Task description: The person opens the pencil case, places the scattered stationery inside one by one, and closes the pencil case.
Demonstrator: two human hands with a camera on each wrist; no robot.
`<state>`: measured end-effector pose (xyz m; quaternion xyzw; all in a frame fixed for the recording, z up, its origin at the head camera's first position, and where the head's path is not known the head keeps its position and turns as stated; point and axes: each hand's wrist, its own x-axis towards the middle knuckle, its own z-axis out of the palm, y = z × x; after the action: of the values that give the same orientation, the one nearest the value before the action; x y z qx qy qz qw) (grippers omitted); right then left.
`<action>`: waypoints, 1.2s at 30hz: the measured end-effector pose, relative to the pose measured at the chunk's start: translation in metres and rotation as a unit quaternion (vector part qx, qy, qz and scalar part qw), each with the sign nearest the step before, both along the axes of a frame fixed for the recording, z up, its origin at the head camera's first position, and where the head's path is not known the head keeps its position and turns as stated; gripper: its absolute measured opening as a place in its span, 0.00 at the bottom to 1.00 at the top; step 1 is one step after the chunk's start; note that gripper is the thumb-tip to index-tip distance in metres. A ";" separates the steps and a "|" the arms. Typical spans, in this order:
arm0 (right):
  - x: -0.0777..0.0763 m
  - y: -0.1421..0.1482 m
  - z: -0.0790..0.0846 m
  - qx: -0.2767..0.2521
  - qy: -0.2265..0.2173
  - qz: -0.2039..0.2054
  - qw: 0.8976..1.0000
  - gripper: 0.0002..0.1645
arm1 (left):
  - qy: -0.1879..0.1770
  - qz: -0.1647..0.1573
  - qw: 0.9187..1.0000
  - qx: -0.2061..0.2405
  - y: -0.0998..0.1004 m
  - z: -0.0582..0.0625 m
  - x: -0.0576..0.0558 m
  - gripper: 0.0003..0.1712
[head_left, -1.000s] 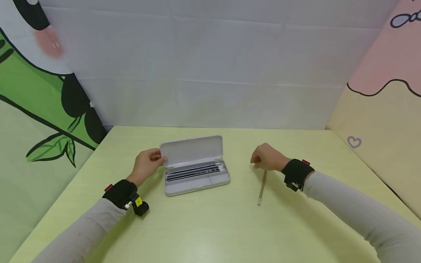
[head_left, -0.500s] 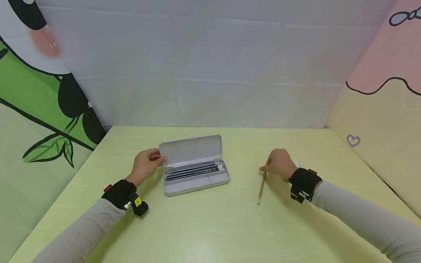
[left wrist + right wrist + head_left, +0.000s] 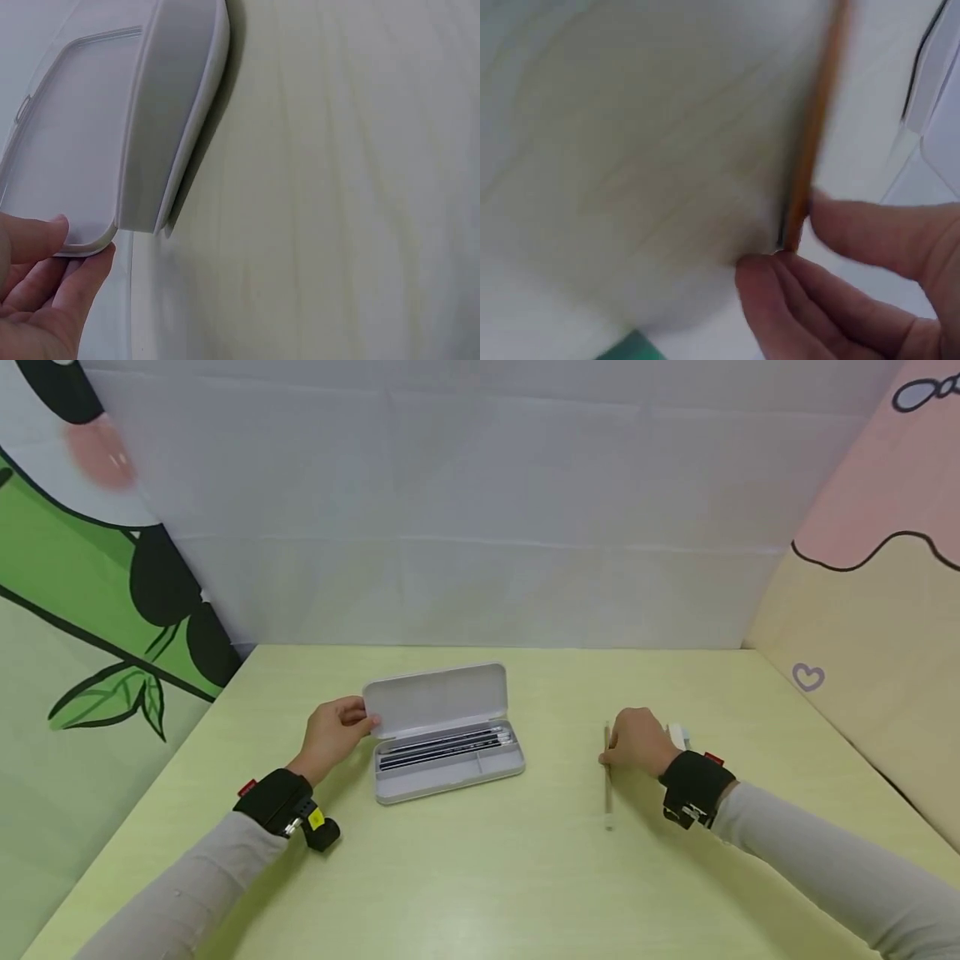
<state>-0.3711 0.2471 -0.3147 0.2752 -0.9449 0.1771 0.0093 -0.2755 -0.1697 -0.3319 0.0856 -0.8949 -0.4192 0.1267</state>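
Swung since the earlier frame: one slim, yellow-brown wooden pencil (image 3: 608, 795), previously slanted, had come to point nearly straight toward the person. Its long axis ran crosswise to that of the light-grey, rectangular pencil case (image 3: 427, 792), well apart on its left. The right hand (image 3: 641, 742) was nearer, its grip closed on the pencil between thumb and fingers; contact with the table (image 3: 480, 885) could not be determined. The left hand (image 3: 332, 739) pinched the raised lid (image 3: 438, 702) by its corner. Motion blurred the pencil, leaving its tips indistinct.

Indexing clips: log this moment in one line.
left hand: holds raised grey rectangular case lid | right hand: pinches thin brown pencil
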 end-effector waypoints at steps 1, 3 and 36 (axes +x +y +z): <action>0.000 -0.001 -0.001 -0.002 0.006 0.009 1.000 0.07 | 0.001 0.000 1.000 0.000 0.000 0.001 0.000 0.20; 0.001 -0.001 -0.001 -0.009 0.013 0.027 1.000 0.01 | 0.002 0.003 1.000 -0.001 0.000 0.002 0.000 0.20; -0.001 -0.056 0.027 -0.025 0.040 0.172 0.984 0.05 | 0.003 0.010 1.000 -0.013 0.006 0.005 0.004 0.20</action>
<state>-0.3726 0.1911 -0.2879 0.4405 -0.8775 0.1883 0.0238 -0.2711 -0.1638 -0.3266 0.0913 -0.8989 -0.4069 0.1347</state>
